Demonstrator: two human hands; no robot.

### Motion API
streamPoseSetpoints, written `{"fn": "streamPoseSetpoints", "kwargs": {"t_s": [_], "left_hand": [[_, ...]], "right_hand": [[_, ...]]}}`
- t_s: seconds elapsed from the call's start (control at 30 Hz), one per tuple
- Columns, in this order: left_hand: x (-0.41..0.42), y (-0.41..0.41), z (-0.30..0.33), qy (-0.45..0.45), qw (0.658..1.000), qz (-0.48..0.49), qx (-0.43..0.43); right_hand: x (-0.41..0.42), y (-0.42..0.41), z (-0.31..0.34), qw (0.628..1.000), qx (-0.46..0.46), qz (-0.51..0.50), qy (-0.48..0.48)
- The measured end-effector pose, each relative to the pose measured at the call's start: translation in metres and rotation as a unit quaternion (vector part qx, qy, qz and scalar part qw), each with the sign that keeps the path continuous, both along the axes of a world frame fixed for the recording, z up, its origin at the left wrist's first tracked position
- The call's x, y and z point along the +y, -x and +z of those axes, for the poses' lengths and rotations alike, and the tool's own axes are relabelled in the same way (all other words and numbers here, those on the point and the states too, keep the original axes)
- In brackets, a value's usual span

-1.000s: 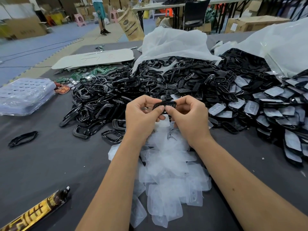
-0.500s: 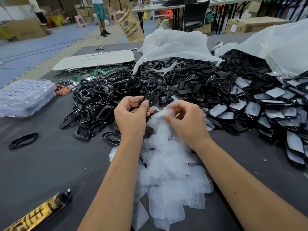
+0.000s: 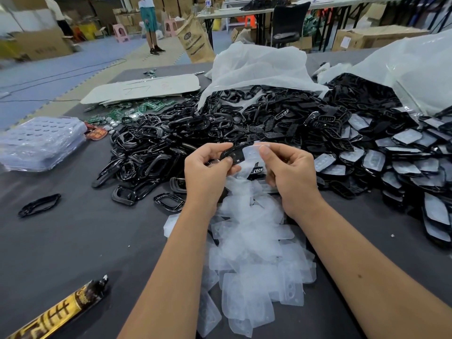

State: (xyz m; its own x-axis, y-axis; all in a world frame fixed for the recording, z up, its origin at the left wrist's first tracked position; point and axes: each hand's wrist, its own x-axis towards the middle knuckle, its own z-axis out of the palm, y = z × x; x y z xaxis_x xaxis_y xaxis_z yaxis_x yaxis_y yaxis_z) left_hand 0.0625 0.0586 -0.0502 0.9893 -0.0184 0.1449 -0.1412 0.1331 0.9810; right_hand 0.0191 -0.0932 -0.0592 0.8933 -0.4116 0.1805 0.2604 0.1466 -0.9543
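While the left hand [image 3: 205,174] and right hand [image 3: 291,174] meet above the worktop [image 3: 73,241], a black shell [image 3: 232,154] and a clear pad [image 3: 252,152] sit between them.
The left hand's fingers curl round the shell's left end; the right hand pinches the pad against its other end, over a pile of clear pads [image 3: 252,241].

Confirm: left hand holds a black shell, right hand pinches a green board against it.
One error: in the head view the right hand pinches a clear pad, not a green board. The left hand holds the black shell.
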Motion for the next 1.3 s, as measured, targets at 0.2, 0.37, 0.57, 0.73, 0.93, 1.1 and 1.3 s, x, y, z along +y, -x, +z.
{"fn": "streamPoseSetpoints", "kwargs": {"t_s": [0.2,0.37,0.57,0.73,0.93,1.1,1.3], "left_hand": [[-0.0033,0.0046,0.0013,-0.027,0.999,-0.038,-0.005],[-0.0015,0.0051,0.0017,0.015,0.995,-0.093,0.014],[-0.0023,0.0037,0.0035,0.030,0.996,-0.076,0.045],[-0.0029,0.0039,0.0052,0.030,0.995,-0.073,0.054],[-0.0025,0.0048,0.0023,-0.001,0.995,-0.088,0.035],[-0.0031,0.0067,0.0019,-0.012,0.995,-0.090,0.032],[-0.0041,0.0066,0.0015,-0.006,0.995,-0.092,0.030]], "right_hand": [[0.0017,0.0043,0.0017,0.999,-0.028,0.004,0.035],[0.0022,0.0014,-0.0024,0.993,-0.020,-0.025,0.116],[0.0039,-0.0001,-0.0047,0.976,0.000,-0.094,0.196],[0.0069,0.0020,-0.0006,0.969,0.006,-0.118,0.217],[0.0068,0.0027,0.0010,0.965,0.019,-0.142,0.221],[0.0073,0.0040,0.0025,0.965,0.030,-0.144,0.218],[0.0063,0.0045,0.0030,0.966,0.037,-0.142,0.211]]}}
